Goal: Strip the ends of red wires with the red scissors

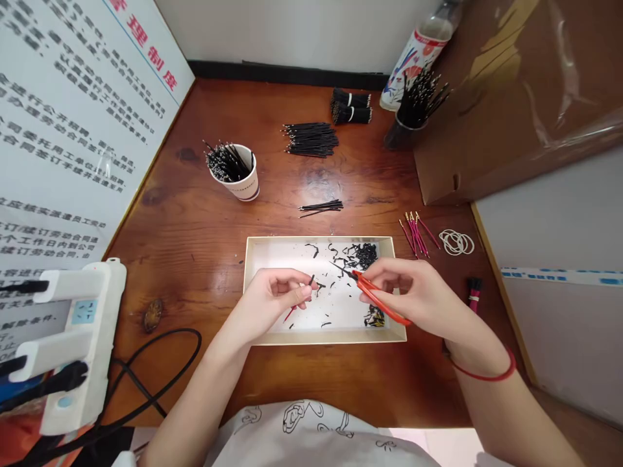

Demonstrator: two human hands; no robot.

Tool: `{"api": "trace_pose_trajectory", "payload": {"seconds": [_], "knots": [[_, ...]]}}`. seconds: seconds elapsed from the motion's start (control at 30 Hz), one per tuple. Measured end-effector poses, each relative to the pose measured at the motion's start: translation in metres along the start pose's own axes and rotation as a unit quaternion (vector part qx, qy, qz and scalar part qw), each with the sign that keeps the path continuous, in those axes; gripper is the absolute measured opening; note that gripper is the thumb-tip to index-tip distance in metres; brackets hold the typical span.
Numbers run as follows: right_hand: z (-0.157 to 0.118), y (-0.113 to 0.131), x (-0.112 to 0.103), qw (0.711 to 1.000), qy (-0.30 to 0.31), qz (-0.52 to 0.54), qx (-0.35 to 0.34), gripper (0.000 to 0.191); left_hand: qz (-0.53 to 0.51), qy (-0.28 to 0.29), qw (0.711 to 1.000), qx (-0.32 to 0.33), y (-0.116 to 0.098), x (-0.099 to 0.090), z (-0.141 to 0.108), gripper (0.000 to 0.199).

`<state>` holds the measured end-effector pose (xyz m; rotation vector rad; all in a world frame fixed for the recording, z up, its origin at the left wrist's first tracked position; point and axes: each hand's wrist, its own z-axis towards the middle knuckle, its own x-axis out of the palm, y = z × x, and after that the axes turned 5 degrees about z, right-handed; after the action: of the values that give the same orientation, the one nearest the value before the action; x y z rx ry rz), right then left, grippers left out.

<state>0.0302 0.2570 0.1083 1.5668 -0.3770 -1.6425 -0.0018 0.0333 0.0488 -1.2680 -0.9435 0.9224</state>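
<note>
My left hand (282, 295) is closed over the left half of a shallow cardboard tray (318, 338). Its thumb and fingers pinch a thin wire (291, 314), pinkish red at the lower end and black at the top. My right hand (406, 288) grips orange-handled scissors (379, 297) above the tray's right side. The dark, narrow tips point left toward the wire, apart from it. Inside the tray lie loose black scraps (366, 255), thickest at the upper right, and a smaller dark and yellowish heap (374, 316) at the lower right.
Beyond the tray are black wires (321, 207), a larger pile (311, 139), banded bundles (351, 107), a filled paper cup (246, 185) and a dark cup (405, 133). Pink wires (416, 235) and rubber bands (456, 242) lie right. A power strip (92, 350) and cable (146, 395) sit left.
</note>
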Motion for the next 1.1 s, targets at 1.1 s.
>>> {"api": "trace_pose_trajectory", "payload": {"seconds": [1.1], "knots": [[0.016,-0.007,0.071,0.968,-0.155,0.178,-0.091,0.010,0.318,-0.144,0.901,0.258,0.008,0.017,-0.013,0.016]]}}
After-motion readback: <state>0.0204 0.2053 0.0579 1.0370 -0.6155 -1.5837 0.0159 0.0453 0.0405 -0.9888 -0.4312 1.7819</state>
